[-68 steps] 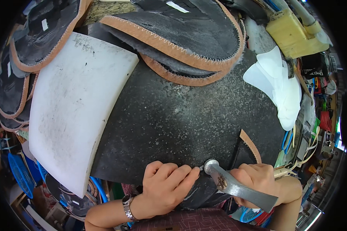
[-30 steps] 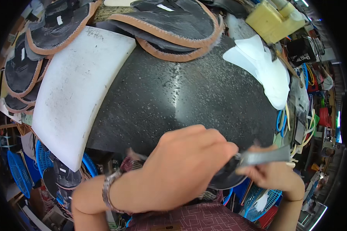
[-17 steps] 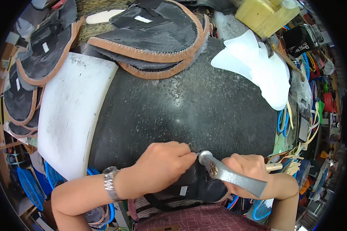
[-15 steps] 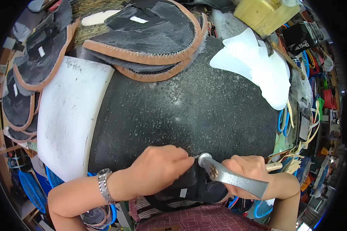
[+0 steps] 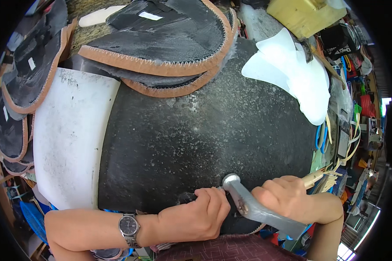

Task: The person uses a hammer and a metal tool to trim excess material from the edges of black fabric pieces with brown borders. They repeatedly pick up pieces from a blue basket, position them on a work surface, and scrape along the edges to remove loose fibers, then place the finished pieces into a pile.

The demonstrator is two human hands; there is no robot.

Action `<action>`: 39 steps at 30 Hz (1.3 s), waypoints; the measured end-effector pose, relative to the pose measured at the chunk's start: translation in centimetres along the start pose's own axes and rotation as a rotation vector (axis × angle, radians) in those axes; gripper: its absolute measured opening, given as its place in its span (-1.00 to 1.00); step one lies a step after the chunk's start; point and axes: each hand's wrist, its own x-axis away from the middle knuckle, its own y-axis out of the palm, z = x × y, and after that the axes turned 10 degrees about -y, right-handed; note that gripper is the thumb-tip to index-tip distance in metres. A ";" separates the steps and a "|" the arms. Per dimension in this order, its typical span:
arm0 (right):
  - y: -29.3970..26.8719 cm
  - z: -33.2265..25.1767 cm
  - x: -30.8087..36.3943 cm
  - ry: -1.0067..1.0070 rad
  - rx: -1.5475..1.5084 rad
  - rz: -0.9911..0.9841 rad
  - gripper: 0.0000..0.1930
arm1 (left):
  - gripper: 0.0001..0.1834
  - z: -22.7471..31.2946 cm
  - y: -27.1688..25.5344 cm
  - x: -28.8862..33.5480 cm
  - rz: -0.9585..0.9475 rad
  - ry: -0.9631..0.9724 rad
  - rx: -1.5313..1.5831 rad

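My right hand (image 5: pixel 283 198) is wrapped around the light wooden handle of a metal hammer (image 5: pixel 265 213). The round hammer face (image 5: pixel 231 179) is at the near part of the black work surface (image 5: pixel 196 130), just beside the fingertips of my left hand. My left hand (image 5: pixel 198 213), with a watch (image 5: pixel 129 225) on its wrist, is closed, knuckles up; what its fingers grip is hidden. Partly covered by my hands, a dark piece with a stitched edge (image 5: pixel 244 225) lies close against my body.
Dark pieces with brown stitched rims (image 5: pixel 161 39) are piled at the back, and more (image 5: pixel 30 74) at the left. A white board (image 5: pixel 74 139) lies left of the black surface. White cut sheets (image 5: pixel 292 74) lie far right, near blue-handled scissors (image 5: pixel 321 137) and a yellow block (image 5: pixel 307 17).
My left hand has moved down and right and rolled, so the watch dial now shows. The hammer has shifted slightly, its head staying near the left fingertips. The view has shifted a little.
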 end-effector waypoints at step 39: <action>0.2 -1.7 -3.2 0.021 -0.176 -0.142 -0.84 | -0.89 -3.8 -0.4 2.9 0.065 0.295 0.100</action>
